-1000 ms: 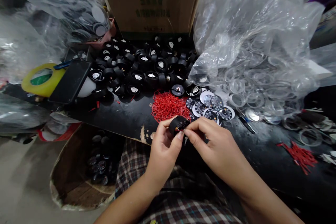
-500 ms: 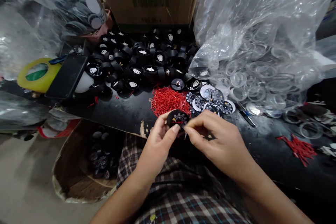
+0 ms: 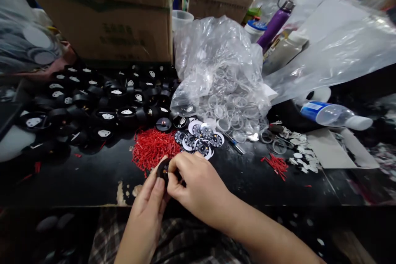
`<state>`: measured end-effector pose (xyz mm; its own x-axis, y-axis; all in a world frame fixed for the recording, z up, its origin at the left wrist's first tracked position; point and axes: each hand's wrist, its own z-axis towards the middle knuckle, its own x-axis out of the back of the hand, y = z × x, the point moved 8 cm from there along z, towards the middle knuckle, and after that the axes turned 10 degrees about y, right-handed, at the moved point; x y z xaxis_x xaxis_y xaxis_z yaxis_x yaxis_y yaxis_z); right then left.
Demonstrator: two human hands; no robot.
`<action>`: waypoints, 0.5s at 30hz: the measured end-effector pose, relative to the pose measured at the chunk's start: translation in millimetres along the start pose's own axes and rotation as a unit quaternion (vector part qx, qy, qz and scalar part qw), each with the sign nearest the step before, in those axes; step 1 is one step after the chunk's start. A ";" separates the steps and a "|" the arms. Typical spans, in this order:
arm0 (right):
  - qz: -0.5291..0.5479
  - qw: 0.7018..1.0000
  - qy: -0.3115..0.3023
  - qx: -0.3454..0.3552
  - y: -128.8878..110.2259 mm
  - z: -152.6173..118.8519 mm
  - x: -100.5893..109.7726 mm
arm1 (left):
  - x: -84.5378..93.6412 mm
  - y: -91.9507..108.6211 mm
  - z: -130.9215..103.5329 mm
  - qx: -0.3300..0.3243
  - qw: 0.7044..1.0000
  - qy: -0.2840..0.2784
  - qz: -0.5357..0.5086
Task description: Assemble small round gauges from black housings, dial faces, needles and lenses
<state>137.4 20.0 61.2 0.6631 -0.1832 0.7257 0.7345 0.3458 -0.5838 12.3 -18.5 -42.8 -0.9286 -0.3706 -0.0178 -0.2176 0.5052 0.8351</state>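
Left hand [image 3: 144,214] is gripping the black gauge [image 3: 162,170] at its rim, thumb bearing on the near side; the gauge is sitting between the two hands near the front edge of the black table [image 3: 89,181], just on the near side of the loose red pointers [image 3: 154,148]. For a clean job I'd be keeping that grip on the rim only, thumb staying clear of the printed face, and bracing the back so the housing isn't rocking. Right hand [image 3: 201,183] is working close in at the face, thumb and forefinger curling inward; can't tell whether they're pinching a small part or pressing, the tips are hidden. It should be moving in small, light, square-on nudges, since side load is probably bending or knocking off anything fine on the dial. Also worth keeping the knuckles from brushing the stacked dials [image 3: 202,148] just beyond. Versus half a second ago, left to right: the yellow tape roll is no longer showing at the left, as the view is swinging right; the gauge is now turning more edge-on, so its dial is showing far less than the near-full face of before; right fingers are now covering more of it, instead of holding at its right rim; farther right, the purple bottle [image 3: 274,28] and the blue-labelled plastic bottle [image 3: 332,114] are now showing.
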 end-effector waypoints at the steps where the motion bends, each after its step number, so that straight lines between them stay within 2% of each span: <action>1: 0.024 0.999 -0.022 -0.018 5.3 -0.3 0.4 | -3.2 3.5 0.4 -0.027 0.999 -0.016 0.020; 3: 0.087 0.994 -0.064 -0.032 20.4 2.6 5.6 | -9.5 7.5 2.0 -0.061 0.996 -0.049 0.043; 4: 0.098 0.992 -0.063 -0.042 34.7 7.8 12.5 | -12.3 6.7 3.3 -0.056 0.996 -0.061 0.029; 5: 0.093 0.993 -0.043 -0.056 53.8 15.7 22.1 | -15.4 4.7 4.7 -0.038 0.997 -0.072 -0.004; 6: 0.034 0.994 0.031 -0.098 81.7 25.7 40.0 | -19.5 2.3 5.4 -0.015 0.995 -0.084 -0.047; 7: -0.067 0.982 0.096 -0.150 111.2 33.5 57.6 | -24.7 0.1 5.4 0.005 0.991 -0.098 -0.090; 8: -0.113 0.969 0.127 -0.177 134.8 41.2 68.3 | -30.4 -1.7 4.6 0.020 0.986 -0.111 -0.125; 10: -0.151 0.957 0.146 -0.199 169.8 54.8 77.7 | -41.1 -5.8 1.7 0.040 0.977 -0.130 -0.162; 12: -0.154 0.958 0.142 -0.193 185.1 61.0 78.3 | -47.1 -10.9 -0.5 0.057 0.974 -0.129 -0.179; 15: -0.131 0.965 0.138 -0.182 172.1 50.1 73.8 | -49.4 -12.2 -1.2 0.067 0.968 -0.121 -0.208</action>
<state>305.5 112.1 32.5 0.4240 -0.4765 0.7702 0.8509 -0.0817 -0.5190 61.1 -7.3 -51.4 -0.7917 -0.3785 -0.4796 -0.6103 0.4542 0.6490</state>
